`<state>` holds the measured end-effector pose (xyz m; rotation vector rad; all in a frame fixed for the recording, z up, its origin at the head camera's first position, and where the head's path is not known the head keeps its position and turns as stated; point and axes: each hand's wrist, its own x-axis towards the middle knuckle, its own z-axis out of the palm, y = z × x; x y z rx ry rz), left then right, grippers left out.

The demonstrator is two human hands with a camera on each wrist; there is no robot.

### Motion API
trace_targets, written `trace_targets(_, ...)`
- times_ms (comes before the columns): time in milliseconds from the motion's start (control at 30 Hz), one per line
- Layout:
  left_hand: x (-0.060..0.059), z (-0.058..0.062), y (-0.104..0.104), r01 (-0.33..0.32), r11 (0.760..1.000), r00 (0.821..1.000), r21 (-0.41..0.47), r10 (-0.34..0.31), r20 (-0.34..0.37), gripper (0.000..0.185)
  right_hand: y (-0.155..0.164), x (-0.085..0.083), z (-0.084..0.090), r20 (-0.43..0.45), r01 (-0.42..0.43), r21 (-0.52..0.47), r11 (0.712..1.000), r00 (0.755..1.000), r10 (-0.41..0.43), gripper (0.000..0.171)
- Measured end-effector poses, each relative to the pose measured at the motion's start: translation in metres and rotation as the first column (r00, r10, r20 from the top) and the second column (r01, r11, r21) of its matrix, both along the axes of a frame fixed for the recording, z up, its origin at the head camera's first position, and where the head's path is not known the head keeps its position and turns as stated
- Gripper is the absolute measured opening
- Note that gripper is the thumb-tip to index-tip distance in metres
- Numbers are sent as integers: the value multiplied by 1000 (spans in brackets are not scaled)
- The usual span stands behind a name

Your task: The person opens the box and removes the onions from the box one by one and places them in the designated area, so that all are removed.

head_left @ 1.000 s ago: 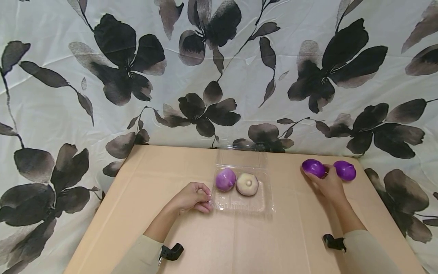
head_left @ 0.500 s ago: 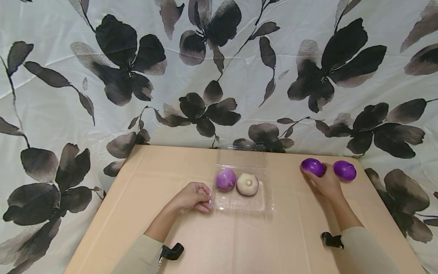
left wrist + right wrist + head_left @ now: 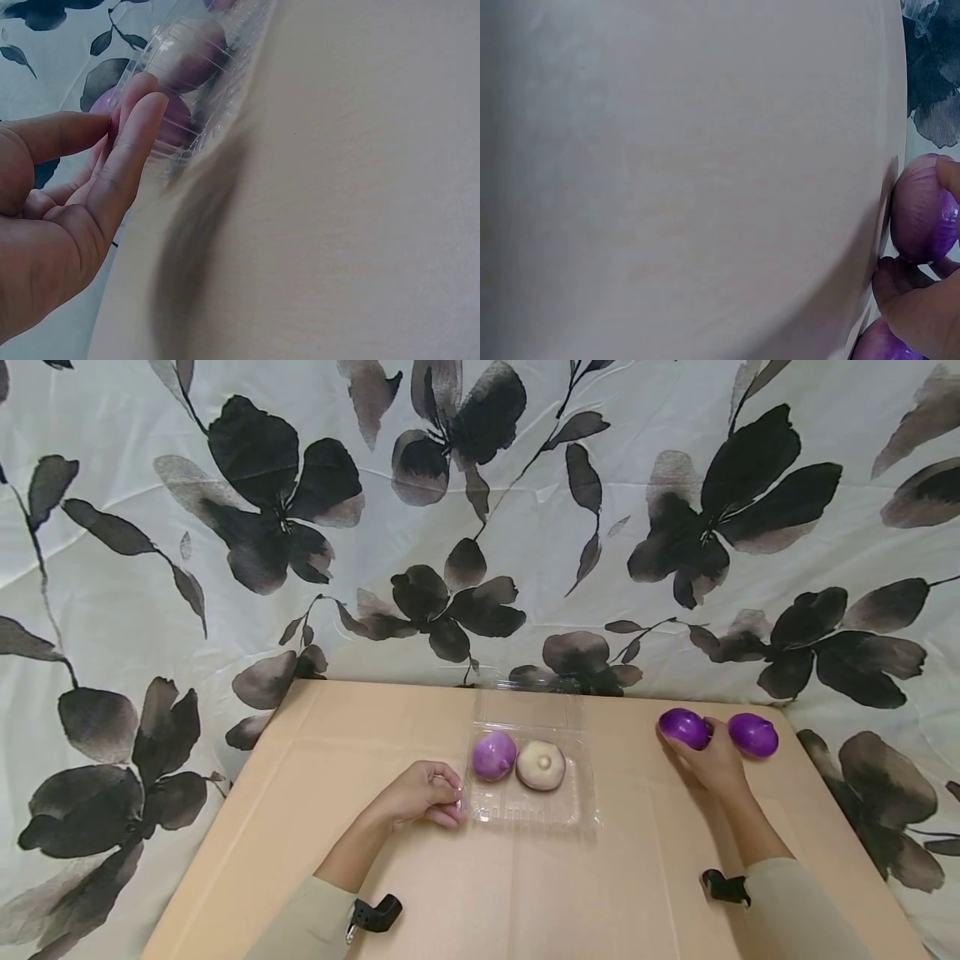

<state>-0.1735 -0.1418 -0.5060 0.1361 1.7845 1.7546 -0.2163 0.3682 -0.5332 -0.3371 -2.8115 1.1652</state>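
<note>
In the head view, my left hand [image 3: 422,795] pinches the left front edge of an open clear plastic clamshell box [image 3: 540,810], thumb against fingers. Two onions lie side by side in the box: a purple onion [image 3: 493,755] and a pale-faced onion [image 3: 541,765] with a purple rim. Far to the right, my right hand [image 3: 718,762] grips another purple onion [image 3: 683,728], its thumb on the near side. In the right wrist view, part of that hand is cut off by the frame edge, and the held onion [image 3: 919,214] shows beside the thumb.
One more purple onion [image 3: 753,735] lies just right of my right hand, near the board's far right corner. The box's lid [image 3: 528,703] lies folded back toward the floral cloth [image 3: 570,552] behind. Tan board [image 3: 450,893] forms the work surface.
My right hand and the onion in it have shifted very slightly to the left. My left hand, the box and the other onions have kept their places.
</note>
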Motion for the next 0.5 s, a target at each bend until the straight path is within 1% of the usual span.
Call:
trace_targets(167, -1, 2, 3, -4, 1000, 1000, -4, 4, -2, 22, 4, -1, 2, 0, -2, -1, 1000, 1000, 2, 99)
trace_targets(267, -2, 2, 3, -7, 1000, 1000, -12, 7, -3, 22, 5, -2, 1, 1, -12, -2, 1000, 1000, 12, 98)
trace_targets(500, 0, 0, 3, -13, 1000, 1000, -20, 13, -5, 17, 7, -5, -2, 0, -27, 4, 1000, 1000, 27, 99)
